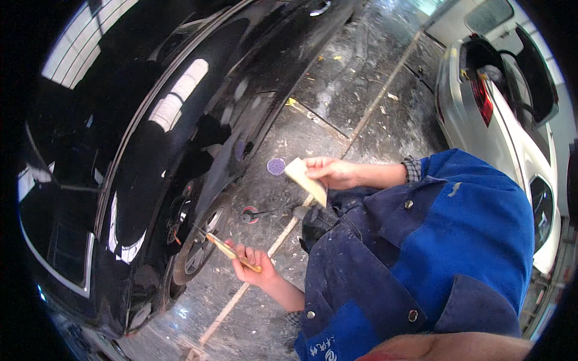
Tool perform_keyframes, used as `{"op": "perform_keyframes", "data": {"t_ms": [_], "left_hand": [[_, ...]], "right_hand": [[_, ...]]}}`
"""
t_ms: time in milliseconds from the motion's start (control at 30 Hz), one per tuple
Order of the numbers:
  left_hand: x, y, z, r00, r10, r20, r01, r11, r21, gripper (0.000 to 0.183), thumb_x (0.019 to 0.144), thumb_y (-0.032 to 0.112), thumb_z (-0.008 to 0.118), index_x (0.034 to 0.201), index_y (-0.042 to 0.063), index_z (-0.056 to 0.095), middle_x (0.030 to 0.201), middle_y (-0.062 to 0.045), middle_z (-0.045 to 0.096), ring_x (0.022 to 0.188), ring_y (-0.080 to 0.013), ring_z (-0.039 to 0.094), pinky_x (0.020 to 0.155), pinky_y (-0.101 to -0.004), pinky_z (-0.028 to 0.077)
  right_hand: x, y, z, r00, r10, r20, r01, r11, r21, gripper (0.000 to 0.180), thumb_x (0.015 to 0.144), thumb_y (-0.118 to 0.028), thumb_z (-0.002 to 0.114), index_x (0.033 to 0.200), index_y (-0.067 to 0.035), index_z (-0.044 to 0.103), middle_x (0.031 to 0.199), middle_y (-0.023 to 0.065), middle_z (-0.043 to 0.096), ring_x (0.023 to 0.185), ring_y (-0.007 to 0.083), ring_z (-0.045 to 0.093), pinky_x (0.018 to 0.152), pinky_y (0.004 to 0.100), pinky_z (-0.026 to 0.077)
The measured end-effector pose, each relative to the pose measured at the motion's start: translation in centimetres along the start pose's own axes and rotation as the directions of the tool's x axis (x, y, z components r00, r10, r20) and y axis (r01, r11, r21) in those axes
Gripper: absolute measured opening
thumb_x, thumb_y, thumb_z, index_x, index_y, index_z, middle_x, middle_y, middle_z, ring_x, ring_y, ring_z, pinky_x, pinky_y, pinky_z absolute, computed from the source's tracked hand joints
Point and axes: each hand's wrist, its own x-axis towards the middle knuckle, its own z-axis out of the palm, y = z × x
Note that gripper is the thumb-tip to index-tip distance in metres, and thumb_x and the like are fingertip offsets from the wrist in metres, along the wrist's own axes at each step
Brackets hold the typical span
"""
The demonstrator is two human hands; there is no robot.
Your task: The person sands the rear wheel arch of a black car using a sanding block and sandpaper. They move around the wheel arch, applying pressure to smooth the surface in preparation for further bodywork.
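Note:
My right hand pinches a flat, pale-yellow piece of sheet material, possibly folded sandpaper, in front of my jacket. Lower in the view, the fingers of my left hand are curled around a narrow yellow and orange tool. Its thin end points at the front wheel of a black car; whether it touches anything there, I cannot tell. Dull grey patches mark the car's glossy side panel. Past the right hand, a purple perforated sanding disc lies on the floor.
A dark tool with a red-rimmed round pad, likely a sander, rests on the concrete floor beside the wheel. A pale strip crosses the floor. Behind me stands a white car with its tailgate raised. Scraps litter the floor.

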Motion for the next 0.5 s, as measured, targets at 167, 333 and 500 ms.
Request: {"op": "perform_keyframes", "data": {"t_ms": [167,333,500], "left_hand": [[0.8,-0.9,-2.0,0.995,-0.076,-0.063,0.065,0.985,-0.161,0.046,0.107,0.016,0.054,0.149,0.001,0.045,0.095,-0.004,0.063,0.064,-0.0092,0.050,0.057,-0.0251,0.044],[2.9,-4.4,0.5,0.988,-0.151,-0.038,0.141,0.970,-0.197,0.046,0.108,0.022,0.055,0.148,-0.001,0.048,0.087,-0.004,0.062,0.059,-0.0099,0.050,0.054,-0.0255,0.043],[4.6,-10.1,3.1,0.977,-0.209,-0.034,0.196,0.954,-0.225,0.048,0.110,0.028,0.054,0.147,-0.002,0.050,0.084,-0.005,0.063,0.057,-0.0109,0.050,0.054,-0.0259,0.042]], "right_hand": [[-6.4,-2.1,-5.8,0.944,-0.230,-0.237,0.275,0.945,0.180,0.037,0.105,-0.014,0.066,0.142,-0.011,0.063,0.132,0.0003,0.072,0.122,0.0178,0.068,0.109,0.0385,0.050],[-12.4,-5.2,-10.6,0.882,-0.353,-0.312,0.444,0.844,0.302,0.035,0.108,-0.028,0.063,0.140,-0.014,0.065,0.126,0.0011,0.074,0.114,0.0199,0.070,0.103,0.0429,0.053],[-14.9,-8.5,-15.2,0.794,-0.456,-0.402,0.602,0.686,0.409,0.028,0.108,-0.029,0.062,0.125,-0.009,0.070,0.114,0.0057,0.076,0.104,0.0232,0.072,0.094,0.0412,0.056]]}}
